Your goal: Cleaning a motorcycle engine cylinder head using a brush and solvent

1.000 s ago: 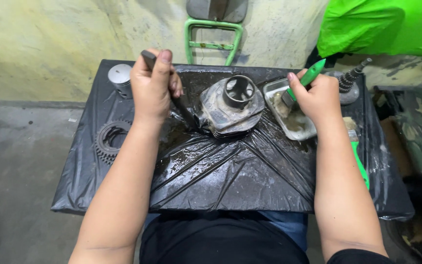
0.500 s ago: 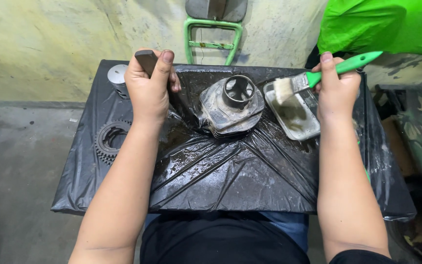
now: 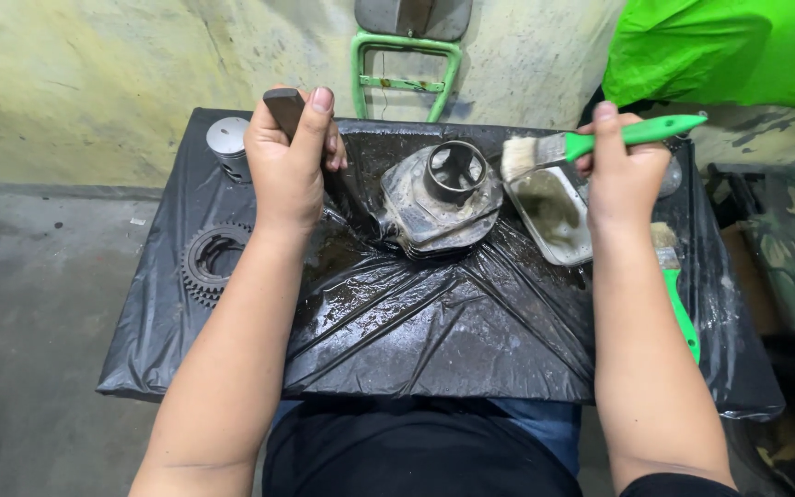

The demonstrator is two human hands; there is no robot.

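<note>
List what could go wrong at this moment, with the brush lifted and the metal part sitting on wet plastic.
1. The wet brush in the right hand hangs between the small tray and the engine cylinder; it may drip onto the plastic sheet.
2. The sheet looks slick, so the cylinder could slide, since neither hand touches it.
3. The left hand grips a dark handle whose working end is hidden; it might slip on the oily surface.

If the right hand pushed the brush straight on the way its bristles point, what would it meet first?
Likely the finned metal cylinder: the right hand holds the green-handled brush pointing left, its bristles just short of the cylinder's open bore. Height above it is unclear.
</note>
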